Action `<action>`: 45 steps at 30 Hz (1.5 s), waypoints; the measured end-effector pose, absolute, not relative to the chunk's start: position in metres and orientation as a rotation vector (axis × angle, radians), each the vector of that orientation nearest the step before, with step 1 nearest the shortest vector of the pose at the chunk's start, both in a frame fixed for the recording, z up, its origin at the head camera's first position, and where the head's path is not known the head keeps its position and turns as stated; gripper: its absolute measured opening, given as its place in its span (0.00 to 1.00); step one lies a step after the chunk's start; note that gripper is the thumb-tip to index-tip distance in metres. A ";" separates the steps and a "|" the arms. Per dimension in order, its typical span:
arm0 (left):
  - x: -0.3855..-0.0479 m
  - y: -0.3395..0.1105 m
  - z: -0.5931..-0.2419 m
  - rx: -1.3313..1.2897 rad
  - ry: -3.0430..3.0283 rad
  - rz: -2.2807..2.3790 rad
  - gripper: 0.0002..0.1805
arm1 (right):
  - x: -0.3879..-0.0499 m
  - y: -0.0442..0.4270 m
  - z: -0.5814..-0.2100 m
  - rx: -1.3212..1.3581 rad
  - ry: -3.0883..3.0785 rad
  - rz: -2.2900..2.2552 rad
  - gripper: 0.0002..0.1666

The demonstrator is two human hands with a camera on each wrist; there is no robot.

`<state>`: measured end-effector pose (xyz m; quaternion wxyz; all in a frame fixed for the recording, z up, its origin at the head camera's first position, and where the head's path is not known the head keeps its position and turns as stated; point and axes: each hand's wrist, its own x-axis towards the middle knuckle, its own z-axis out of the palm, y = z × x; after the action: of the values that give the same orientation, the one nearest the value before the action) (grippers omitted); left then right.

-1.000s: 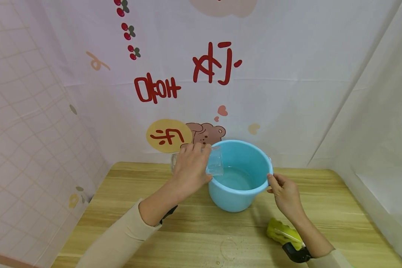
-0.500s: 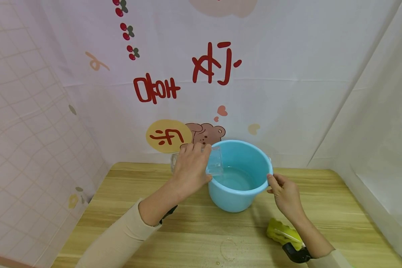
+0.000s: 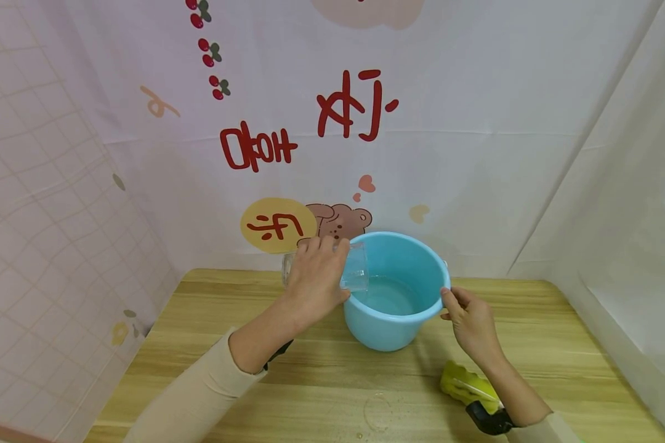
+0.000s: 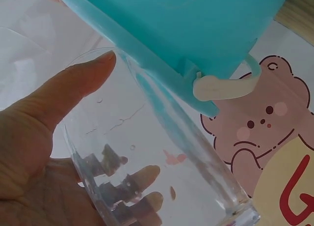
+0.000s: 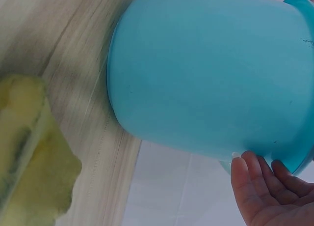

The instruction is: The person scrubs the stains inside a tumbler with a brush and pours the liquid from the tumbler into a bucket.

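In the head view a light blue bucket [image 3: 385, 333] stands upright on the table, with shallow clear water [image 3: 390, 296] at its bottom. My left hand [image 3: 316, 277] grips a clear glass [image 3: 357, 268], tipped on its side with the mouth over the bucket's left rim. Up close in the left wrist view, the thumb and fingers wrap around the glass [image 4: 122, 132], whose inside shows drops. My right hand [image 3: 475, 326] pinches the bucket's right rim, thumb on top and fingers beneath. In the right wrist view, the fingertips [image 5: 243, 174] lie under the rim by the bucket's wall.
A yellow-green, wavy-edged block [image 3: 468, 386] lies beside the right wrist. A wet ring [image 3: 378, 411] marks the wooden table [image 3: 310, 394] near the front. Printed white cloth [image 3: 476, 154] hangs behind. The bucket's white handle joint [image 4: 225, 86] shows in the left wrist view.
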<state>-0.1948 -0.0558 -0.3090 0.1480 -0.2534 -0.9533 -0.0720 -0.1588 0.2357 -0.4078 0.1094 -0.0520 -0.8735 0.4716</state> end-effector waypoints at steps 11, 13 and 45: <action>-0.195 -0.055 -0.308 -0.743 -2.732 -0.201 0.47 | -0.158 0.236 -0.408 -0.172 -2.577 1.386 0.32; -0.195 -0.055 -0.308 -0.745 -2.729 -0.204 0.47 | -0.158 0.236 -0.408 -0.171 -2.577 1.386 0.32; -0.194 -0.052 -0.306 -0.743 -2.767 -0.165 0.47 | -0.159 0.237 -0.410 -0.169 -2.567 1.406 0.33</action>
<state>-0.1943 -0.0523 -0.3058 0.1353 -0.2565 -0.9553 -0.0568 -0.1594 0.2368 -0.4100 0.1048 -0.0575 -0.8708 0.4768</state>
